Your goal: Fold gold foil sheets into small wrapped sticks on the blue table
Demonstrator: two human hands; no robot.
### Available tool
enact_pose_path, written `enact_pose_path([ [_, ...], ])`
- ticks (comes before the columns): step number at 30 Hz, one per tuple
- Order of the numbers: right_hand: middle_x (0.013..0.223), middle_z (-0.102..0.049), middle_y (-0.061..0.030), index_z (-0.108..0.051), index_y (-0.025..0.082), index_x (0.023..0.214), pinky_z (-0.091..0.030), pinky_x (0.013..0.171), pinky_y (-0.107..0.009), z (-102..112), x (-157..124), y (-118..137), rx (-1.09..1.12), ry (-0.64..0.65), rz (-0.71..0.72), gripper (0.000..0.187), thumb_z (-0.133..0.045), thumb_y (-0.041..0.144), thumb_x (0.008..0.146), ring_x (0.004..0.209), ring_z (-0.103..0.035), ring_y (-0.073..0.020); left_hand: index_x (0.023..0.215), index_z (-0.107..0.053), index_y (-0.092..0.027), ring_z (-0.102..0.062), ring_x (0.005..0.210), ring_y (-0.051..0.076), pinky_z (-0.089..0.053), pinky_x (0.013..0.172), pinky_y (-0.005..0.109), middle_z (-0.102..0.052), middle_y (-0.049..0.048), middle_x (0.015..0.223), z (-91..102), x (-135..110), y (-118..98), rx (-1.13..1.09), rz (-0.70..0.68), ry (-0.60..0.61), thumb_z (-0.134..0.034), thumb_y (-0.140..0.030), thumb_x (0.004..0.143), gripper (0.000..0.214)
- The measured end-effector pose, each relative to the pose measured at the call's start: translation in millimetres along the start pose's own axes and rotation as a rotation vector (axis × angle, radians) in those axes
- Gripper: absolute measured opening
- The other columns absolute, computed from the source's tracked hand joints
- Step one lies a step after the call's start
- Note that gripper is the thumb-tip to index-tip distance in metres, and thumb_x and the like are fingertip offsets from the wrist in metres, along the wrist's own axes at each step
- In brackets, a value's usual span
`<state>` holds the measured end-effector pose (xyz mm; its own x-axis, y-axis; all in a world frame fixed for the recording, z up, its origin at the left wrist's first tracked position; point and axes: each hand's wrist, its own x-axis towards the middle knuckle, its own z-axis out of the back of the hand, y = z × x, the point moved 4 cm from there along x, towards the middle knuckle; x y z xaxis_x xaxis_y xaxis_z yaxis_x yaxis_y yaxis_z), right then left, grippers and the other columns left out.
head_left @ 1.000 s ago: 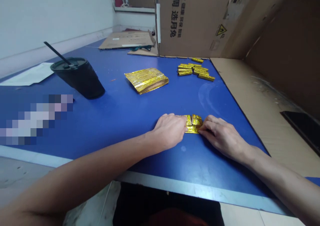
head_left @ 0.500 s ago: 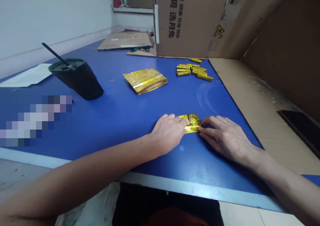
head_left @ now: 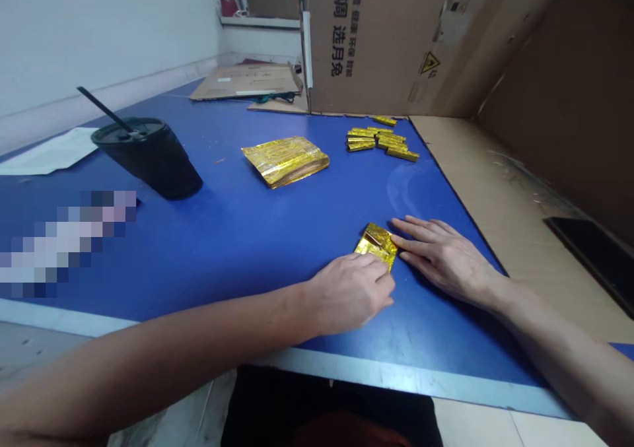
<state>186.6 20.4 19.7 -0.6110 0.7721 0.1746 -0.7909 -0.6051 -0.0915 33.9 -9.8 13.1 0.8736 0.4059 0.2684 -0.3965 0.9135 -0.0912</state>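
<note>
A small folded gold foil piece [head_left: 377, 243] lies on the blue table [head_left: 247, 236] near the front. My left hand [head_left: 352, 292] is curled at its near edge, fingertips pinching the foil. My right hand [head_left: 442, 257] lies flat with fingers stretched out, fingertips touching the foil's right side. A stack of flat gold foil sheets [head_left: 284, 160] sits farther back at the centre. Several folded gold pieces [head_left: 380, 140] are piled at the far right of the table.
A black cup with a straw [head_left: 148, 156] stands at the left. White paper [head_left: 47, 153] lies behind it. A big cardboard box [head_left: 386, 37] stands at the back, flat cardboard [head_left: 500, 196] covers the right side, and a dark flat object [head_left: 592, 252] rests on it.
My left hand slid from the foil's left side down to its near edge. The foil piece has turned at an angle, and my right hand has flattened beside it.
</note>
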Motion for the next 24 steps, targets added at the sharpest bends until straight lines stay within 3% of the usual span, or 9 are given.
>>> enact_pose_path([
  [3, 0.130, -0.047, -0.0041, -0.051, 0.022, 0.120, -0.038, 0.092, -0.048, -2, 0, 0, 0.010, 0.022, -0.002, 0.035, -0.037, 0.026, 0.088, 0.120, -0.040, -0.0247, 0.105, -0.054, -0.009, -0.053, 0.095, 0.021, -0.043, 0.082, 0.031, -0.059, 0.0105, 0.101, 1.4, 0, 1, -0.010, 0.032, -0.012, -0.052, -0.033, 0.082, 0.033],
  [6, 0.129, -0.047, -0.0032, -0.048, 0.021, 0.122, -0.037, 0.093, -0.048, -3, -1, 0, 0.025, 0.042, -0.007, 0.037, -0.035, 0.026, 0.088, 0.121, -0.039, -0.0234, 0.103, -0.055, -0.008, -0.050, 0.102, 0.022, -0.040, 0.087, 0.032, -0.056, 0.0120, 0.111, 2.2, 1, 0, 0.011, 0.012, -0.029, -0.051, -0.038, 0.081, 0.038],
  [12, 0.130, -0.047, -0.0041, -0.045, 0.019, 0.125, -0.034, 0.095, -0.050, -4, -3, 2, 0.031, 0.057, -0.019, 0.038, -0.035, 0.025, 0.088, 0.120, -0.040, -0.0224, 0.106, -0.056, -0.008, -0.046, 0.109, 0.024, -0.038, 0.090, 0.035, -0.056, 0.0126, 0.113, 2.2, 3, -1, -0.002, 0.030, 0.029, -0.050, -0.043, 0.081, 0.043],
  [14, 0.129, -0.047, -0.0047, -0.045, 0.018, 0.124, -0.035, 0.095, -0.050, -4, -4, 3, 0.021, 0.051, -0.022, 0.038, -0.035, 0.025, 0.088, 0.120, -0.040, -0.0229, 0.108, -0.057, -0.008, -0.038, 0.118, 0.028, -0.031, 0.096, 0.039, -0.052, 0.0164, 0.119, 5.5, 2, 0, -0.001, 0.057, 0.006, -0.052, -0.044, 0.079, 0.047],
  [17, 0.129, -0.047, -0.0054, -0.046, 0.016, 0.124, -0.035, 0.094, -0.051, -4, -3, 4, 0.016, 0.054, -0.018, 0.038, -0.036, 0.024, 0.088, 0.120, -0.040, -0.0240, 0.107, -0.059, -0.014, -0.012, 0.130, 0.033, -0.016, 0.101, 0.050, -0.030, 0.0187, 0.137, 10.3, 0, 7, -0.050, 0.095, 0.001, -0.054, -0.048, 0.076, 0.046],
  [19, 0.129, -0.047, -0.0061, -0.046, 0.016, 0.124, -0.035, 0.094, -0.051, -4, -2, 4, 0.022, 0.059, -0.017, 0.038, -0.036, 0.024, 0.088, 0.120, -0.040, -0.0242, 0.110, -0.058, -0.023, -0.003, 0.132, 0.033, -0.013, 0.100, 0.055, -0.019, 0.0133, 0.143, 10.6, -1, 16, -0.134, 0.107, 0.072, -0.049, -0.053, 0.078, 0.045],
  [24, 0.129, -0.047, -0.0057, -0.047, 0.017, 0.123, -0.035, 0.094, -0.050, -3, -2, 4, 0.039, 0.072, -0.030, 0.038, -0.036, 0.027, 0.088, 0.120, -0.041, -0.0233, 0.127, -0.038, -0.031, -0.014, 0.131, 0.027, -0.010, 0.097, 0.060, -0.021, 0.0124, 0.142, 7.5, -5, 28, -0.233, 0.073, 0.310, -0.041, -0.055, 0.081, 0.052],
])
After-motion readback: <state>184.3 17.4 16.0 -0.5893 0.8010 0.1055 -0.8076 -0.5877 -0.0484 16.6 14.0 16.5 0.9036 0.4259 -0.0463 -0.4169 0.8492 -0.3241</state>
